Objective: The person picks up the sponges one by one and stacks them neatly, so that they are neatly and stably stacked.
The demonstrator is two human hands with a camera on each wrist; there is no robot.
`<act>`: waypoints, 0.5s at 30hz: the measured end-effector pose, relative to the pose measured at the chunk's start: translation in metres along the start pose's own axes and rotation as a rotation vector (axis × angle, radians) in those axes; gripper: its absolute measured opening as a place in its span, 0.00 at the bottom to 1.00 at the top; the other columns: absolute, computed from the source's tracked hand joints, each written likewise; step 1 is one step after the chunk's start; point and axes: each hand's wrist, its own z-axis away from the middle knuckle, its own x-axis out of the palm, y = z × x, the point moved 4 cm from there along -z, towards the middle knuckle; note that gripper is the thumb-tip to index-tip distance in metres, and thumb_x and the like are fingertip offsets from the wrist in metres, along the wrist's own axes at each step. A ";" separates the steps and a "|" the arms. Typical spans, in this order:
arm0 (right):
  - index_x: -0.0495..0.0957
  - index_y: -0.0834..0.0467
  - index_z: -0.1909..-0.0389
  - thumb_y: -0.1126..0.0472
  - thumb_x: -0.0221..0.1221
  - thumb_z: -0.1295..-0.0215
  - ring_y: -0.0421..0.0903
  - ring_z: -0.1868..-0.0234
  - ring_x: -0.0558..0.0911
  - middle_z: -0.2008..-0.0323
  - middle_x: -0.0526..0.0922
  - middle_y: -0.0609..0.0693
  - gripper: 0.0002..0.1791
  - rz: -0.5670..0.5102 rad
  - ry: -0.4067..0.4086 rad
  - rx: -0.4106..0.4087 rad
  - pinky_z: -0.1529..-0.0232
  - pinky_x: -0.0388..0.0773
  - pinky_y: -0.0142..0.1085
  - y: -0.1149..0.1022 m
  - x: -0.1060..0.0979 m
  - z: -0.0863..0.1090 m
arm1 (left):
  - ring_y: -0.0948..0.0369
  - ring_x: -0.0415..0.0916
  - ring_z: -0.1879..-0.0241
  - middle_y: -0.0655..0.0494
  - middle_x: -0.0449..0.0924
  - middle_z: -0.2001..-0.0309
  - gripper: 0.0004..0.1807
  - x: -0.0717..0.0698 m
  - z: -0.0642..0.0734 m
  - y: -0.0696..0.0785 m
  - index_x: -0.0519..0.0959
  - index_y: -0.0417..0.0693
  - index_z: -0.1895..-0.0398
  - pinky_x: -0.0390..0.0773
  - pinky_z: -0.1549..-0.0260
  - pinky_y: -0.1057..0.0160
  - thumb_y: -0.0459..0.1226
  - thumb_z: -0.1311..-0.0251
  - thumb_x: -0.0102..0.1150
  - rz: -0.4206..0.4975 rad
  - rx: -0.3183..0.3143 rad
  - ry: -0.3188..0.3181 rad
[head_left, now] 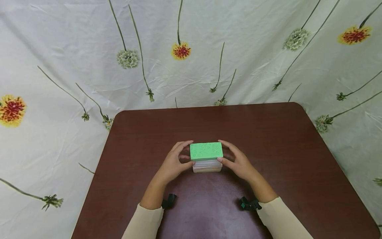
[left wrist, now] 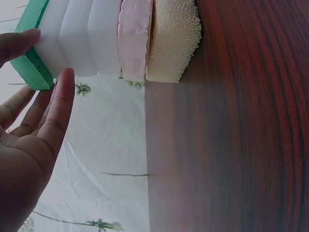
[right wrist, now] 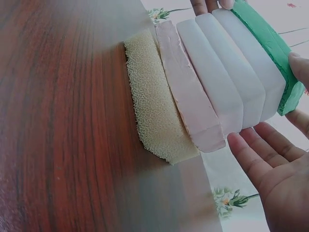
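A stack of rectangular slabs stands on the table. At its base lies a pale yellow sponge [left wrist: 171, 43], with a pink block [right wrist: 188, 87] on it. Above come several smooth white blocks [right wrist: 227, 63], then a green block [head_left: 206, 151] with small patterns marked on its upper face. My left hand [head_left: 174, 162] holds the green block's left end, thumb in front and fingers toward the back. At the right end my right hand [head_left: 241, 162] holds the same block likewise. Some fingertips of both hands also come close to the white blocks; whether they touch is unclear.
The brown wooden table [head_left: 134, 132] has rounded far corners. Behind and beside it hangs a white cloth [head_left: 89, 39] printed with flowers. A dark strap mount [head_left: 169, 200] sits on the left wrist and another mount [head_left: 250, 203] on the right.
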 end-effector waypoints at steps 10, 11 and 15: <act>0.62 0.43 0.25 0.63 0.63 0.31 0.46 0.31 0.71 0.28 0.68 0.54 0.37 -0.008 0.005 0.015 0.34 0.75 0.41 0.000 0.000 0.001 | 0.53 0.74 0.40 0.58 0.68 0.36 0.40 0.000 0.001 0.002 0.71 0.65 0.31 0.81 0.46 0.49 0.28 0.45 0.72 0.025 0.022 0.018; 0.62 0.43 0.25 0.63 0.63 0.31 0.46 0.31 0.71 0.28 0.68 0.53 0.37 -0.009 0.005 0.017 0.34 0.75 0.41 0.000 0.000 0.001 | 0.54 0.74 0.40 0.58 0.68 0.36 0.40 0.000 0.001 0.002 0.71 0.65 0.31 0.81 0.46 0.49 0.28 0.45 0.72 0.025 0.021 0.018; 0.62 0.42 0.25 0.63 0.64 0.31 0.46 0.31 0.71 0.28 0.68 0.54 0.37 -0.008 0.005 0.018 0.34 0.74 0.40 0.000 0.000 0.001 | 0.54 0.75 0.42 0.57 0.68 0.36 0.40 0.000 0.001 0.002 0.71 0.64 0.30 0.82 0.47 0.50 0.28 0.45 0.72 0.014 0.017 0.020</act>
